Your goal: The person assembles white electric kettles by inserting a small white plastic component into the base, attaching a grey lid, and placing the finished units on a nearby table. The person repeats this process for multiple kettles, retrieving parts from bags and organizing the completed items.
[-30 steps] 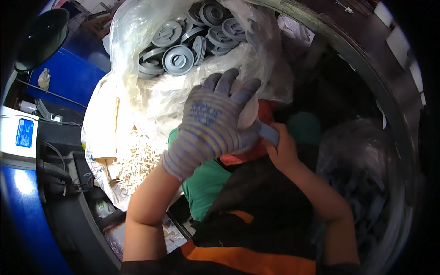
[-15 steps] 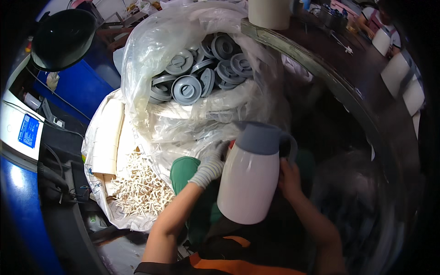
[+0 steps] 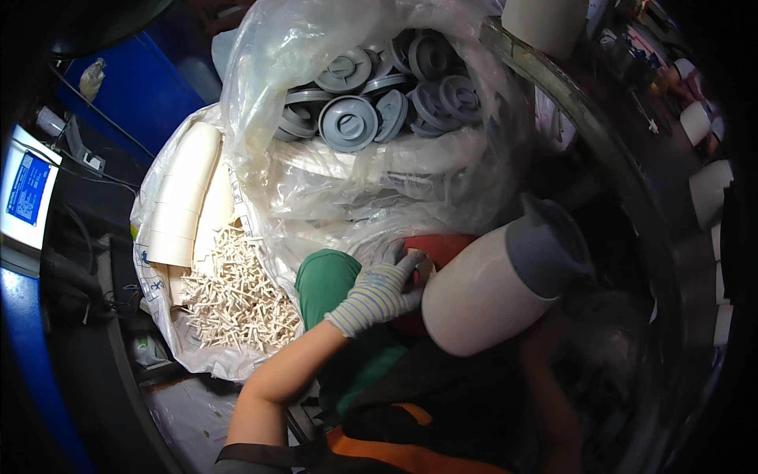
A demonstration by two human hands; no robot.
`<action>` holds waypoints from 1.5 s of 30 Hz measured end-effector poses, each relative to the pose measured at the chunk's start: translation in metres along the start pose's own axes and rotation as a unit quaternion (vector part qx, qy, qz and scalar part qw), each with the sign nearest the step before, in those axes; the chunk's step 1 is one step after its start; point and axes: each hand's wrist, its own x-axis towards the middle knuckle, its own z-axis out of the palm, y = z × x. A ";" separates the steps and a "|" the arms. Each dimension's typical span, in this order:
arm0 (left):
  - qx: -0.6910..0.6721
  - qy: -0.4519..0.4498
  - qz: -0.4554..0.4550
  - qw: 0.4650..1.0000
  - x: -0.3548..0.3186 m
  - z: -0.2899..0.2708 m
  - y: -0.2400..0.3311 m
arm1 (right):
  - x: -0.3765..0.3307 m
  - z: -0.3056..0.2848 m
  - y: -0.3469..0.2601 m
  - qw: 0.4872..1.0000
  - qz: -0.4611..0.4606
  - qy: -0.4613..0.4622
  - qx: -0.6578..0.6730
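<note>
A white vacuum jug (image 3: 474,296) with a grey collar and spout (image 3: 549,249) is tilted over my lap, its top leaning right. My right hand (image 3: 545,336) is in deep shadow at the jug's far right side and supports it; its fingers are mostly hidden. My left hand (image 3: 379,292), in a white striped knit glove, is beside the jug's lower end. Its fingers curl round a small pale piece (image 3: 424,271), which I cannot make out clearly. Behind the glove and jug is a red surface (image 3: 446,246).
Several grey round lids (image 3: 348,124) fill a clear plastic bag (image 3: 260,55) ahead. To its left, a white sack (image 3: 150,205) holds small cream pegs (image 3: 237,304) and stacked curved cream pieces (image 3: 183,197). A curved bench edge (image 3: 568,95) runs along the right, with a pale jug body (image 3: 545,24) on it.
The jug has gone from nearly upright to tilted, its top swinging right and its body moving right. My left hand has shifted slightly right. The view has turned, showing more red behind the glove.
</note>
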 end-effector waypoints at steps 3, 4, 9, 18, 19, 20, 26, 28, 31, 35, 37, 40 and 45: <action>0.079 -0.048 -0.043 0.995 0.004 0.022 0.007 | 0.000 -0.016 -0.012 0.976 0.088 -0.023 0.196; 0.089 -0.059 -0.056 0.993 0.008 0.025 0.006 | 0.000 -0.017 -0.029 0.918 0.200 -0.067 0.335; -0.326 0.215 -0.227 0.892 0.023 -0.030 -0.024 | -0.041 0.059 0.026 0.900 0.089 -0.083 0.418; -0.165 0.208 0.130 0.955 0.059 -0.192 0.144 | -0.037 0.040 0.013 0.855 0.069 -0.218 0.466; -0.098 0.206 0.167 0.959 0.065 -0.193 0.164 | -0.038 0.037 0.012 0.859 0.062 -0.212 0.461; -0.041 0.203 0.188 0.960 0.067 -0.192 0.178 | -0.036 0.034 0.002 0.860 0.052 -0.211 0.462; 0.166 0.080 0.139 0.973 0.080 -0.102 0.154 | -0.035 0.047 0.010 0.831 0.090 -0.238 0.495; 0.123 0.078 0.151 0.978 0.079 -0.101 0.150 | -0.035 0.044 0.013 0.812 0.107 -0.270 0.507; -0.179 0.089 0.080 0.977 0.087 -0.096 0.127 | -0.036 0.049 0.014 0.819 0.112 -0.183 0.533; -0.357 0.145 -0.093 0.918 0.073 -0.065 0.025 | -0.023 0.033 0.009 0.691 0.281 -0.159 0.647; -0.154 0.110 -0.127 0.974 0.067 -0.024 -0.004 | -0.016 0.028 0.011 0.685 0.293 -0.157 0.649; 0.026 0.040 -0.106 0.993 0.023 0.031 -0.020 | -0.012 0.026 -0.001 0.725 0.280 -0.197 0.598; -0.323 0.139 -0.110 0.930 0.033 0.005 -0.010 | -0.011 0.020 -0.002 0.746 0.293 -0.266 0.535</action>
